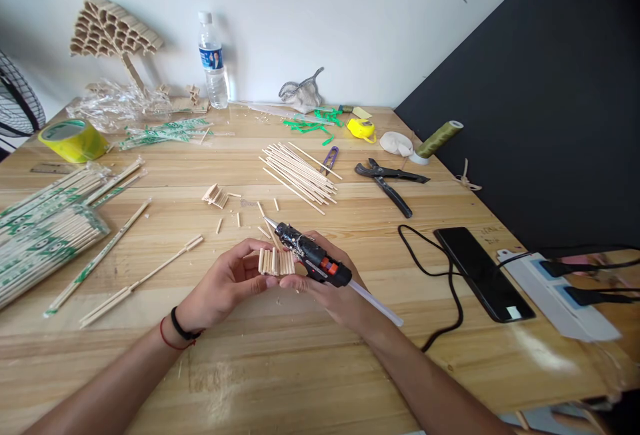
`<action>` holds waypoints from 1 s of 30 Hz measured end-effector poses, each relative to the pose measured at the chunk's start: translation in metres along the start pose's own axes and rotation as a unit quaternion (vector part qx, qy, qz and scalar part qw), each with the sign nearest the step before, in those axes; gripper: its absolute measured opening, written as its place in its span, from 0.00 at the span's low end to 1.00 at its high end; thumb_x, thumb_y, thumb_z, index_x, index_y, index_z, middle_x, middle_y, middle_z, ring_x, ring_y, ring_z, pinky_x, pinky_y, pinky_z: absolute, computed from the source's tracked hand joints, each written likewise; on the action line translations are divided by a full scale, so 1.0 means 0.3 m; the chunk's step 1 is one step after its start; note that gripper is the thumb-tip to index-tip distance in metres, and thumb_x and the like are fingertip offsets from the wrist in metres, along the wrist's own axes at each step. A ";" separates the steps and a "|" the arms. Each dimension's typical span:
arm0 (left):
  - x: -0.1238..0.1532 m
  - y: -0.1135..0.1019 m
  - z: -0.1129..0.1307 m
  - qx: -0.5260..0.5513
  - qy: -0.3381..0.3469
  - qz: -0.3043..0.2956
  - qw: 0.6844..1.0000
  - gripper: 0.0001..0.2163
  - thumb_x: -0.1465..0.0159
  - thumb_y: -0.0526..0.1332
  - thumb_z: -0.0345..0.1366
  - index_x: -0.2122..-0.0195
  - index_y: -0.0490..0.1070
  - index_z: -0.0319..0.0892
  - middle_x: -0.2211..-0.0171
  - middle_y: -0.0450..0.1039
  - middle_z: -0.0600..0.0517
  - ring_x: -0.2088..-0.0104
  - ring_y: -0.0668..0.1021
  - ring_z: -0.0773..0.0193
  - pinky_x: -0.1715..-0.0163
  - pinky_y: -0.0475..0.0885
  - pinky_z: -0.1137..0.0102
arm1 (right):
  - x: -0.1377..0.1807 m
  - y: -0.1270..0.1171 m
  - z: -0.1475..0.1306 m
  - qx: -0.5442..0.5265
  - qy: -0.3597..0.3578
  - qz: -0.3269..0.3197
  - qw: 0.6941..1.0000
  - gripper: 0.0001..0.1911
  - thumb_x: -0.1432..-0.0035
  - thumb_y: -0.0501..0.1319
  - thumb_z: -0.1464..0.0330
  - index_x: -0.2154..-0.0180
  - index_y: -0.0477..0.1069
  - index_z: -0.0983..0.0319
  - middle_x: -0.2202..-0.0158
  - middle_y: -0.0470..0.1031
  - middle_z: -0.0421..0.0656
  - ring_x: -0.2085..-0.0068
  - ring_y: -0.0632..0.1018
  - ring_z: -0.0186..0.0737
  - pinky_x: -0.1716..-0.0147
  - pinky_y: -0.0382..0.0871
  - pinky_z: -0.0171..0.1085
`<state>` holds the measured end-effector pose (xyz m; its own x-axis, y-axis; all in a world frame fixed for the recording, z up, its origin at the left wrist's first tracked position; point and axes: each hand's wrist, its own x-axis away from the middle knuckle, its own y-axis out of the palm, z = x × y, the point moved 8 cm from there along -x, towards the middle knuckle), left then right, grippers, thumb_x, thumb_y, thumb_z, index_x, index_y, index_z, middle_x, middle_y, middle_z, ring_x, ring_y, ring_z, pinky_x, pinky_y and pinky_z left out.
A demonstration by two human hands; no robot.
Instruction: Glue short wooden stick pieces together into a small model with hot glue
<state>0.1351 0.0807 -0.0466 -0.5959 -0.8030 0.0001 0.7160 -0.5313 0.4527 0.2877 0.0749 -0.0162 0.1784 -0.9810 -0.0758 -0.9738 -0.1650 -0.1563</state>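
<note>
My left hand (227, 282) pinches a small panel of short wooden sticks (275, 262) glued side by side, held above the wooden table (320, 368). My right hand (330, 288) grips a black hot glue gun (313, 256), its nozzle pointing up-left over the panel. Its fingertips also touch the panel's right end. A clear glue stick (375, 303) juts out of the gun's back. Short cut stick pieces (216, 196) lie just beyond my hands.
Long bamboo sticks (299, 170) lie in a pile mid-table, wrapped chopsticks (45, 222) at left. Black cutters (390, 182), a phone (483, 272), a power strip (555, 288) and its cable sit at right. Yellow tape (74, 140), a water bottle (213, 62) and a stick model (113, 32) stand at the back.
</note>
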 end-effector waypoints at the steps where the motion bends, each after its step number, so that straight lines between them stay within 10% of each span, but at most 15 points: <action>1: 0.000 -0.001 -0.001 -0.002 0.000 0.001 1.000 0.15 0.34 0.69 0.27 0.47 0.75 0.46 0.48 0.80 0.47 0.52 0.82 0.61 0.51 0.75 0.69 | 0.000 -0.002 0.002 0.003 0.002 0.000 1.000 0.19 0.48 0.77 0.62 0.56 0.76 0.56 0.62 0.77 0.39 0.61 0.77 0.41 0.60 0.72 0.38; 30: 0.005 -0.002 0.002 -0.041 -0.003 0.005 0.999 0.15 0.33 0.69 0.29 0.47 0.73 0.50 0.47 0.75 0.51 0.50 0.79 0.65 0.49 0.75 0.71 | 0.001 0.000 -0.007 0.028 -0.005 0.001 1.000 0.17 0.47 0.76 0.66 0.56 0.76 0.57 0.67 0.72 0.35 0.66 0.71 0.37 0.64 0.66 0.35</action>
<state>0.1335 0.0799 -0.0465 -0.5904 -0.8070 0.0096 0.7494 -0.5438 0.3777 0.2875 0.0743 -0.0140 0.1780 -0.9803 -0.0854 -0.9650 -0.1569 -0.2101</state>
